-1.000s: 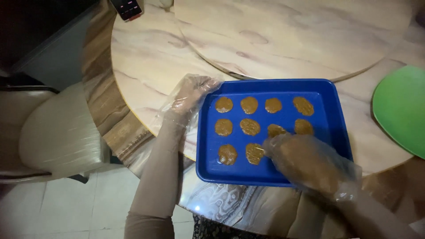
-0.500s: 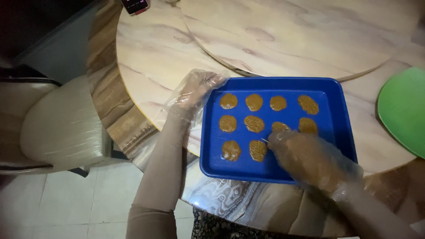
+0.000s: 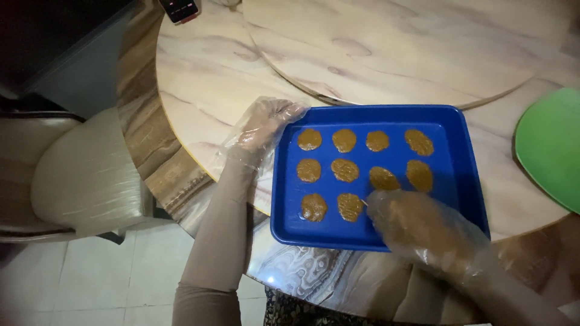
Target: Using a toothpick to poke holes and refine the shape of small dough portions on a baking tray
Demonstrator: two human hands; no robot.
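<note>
A blue rectangular tray [image 3: 465, 175] lies on a round marble table [image 3: 205, 90] and carries several flat brown dough patties [image 3: 345, 170] in rows. My left hand [image 3: 260, 130], in a clear plastic glove, rests on the tray's left rim with fingers spread. My right hand [image 3: 423, 226], also gloved and smeared with brown dough, hovers low over the tray's near right part, fingers curled beside the bottom-row patty [image 3: 350, 206]. Whether it holds a lump of dough is unclear.
A large round turntable [image 3: 411, 48] sits on the table's middle. A green plate [image 3: 553, 148] lies at the right edge. A dark phone [image 3: 179, 9] lies at the far left. A beige chair [image 3: 84, 175] stands left of the table on a tiled floor.
The view has shifted slightly. My right hand has stayed over the tray's near right corner with small movement; my left hand keeps its place on the left rim.
</note>
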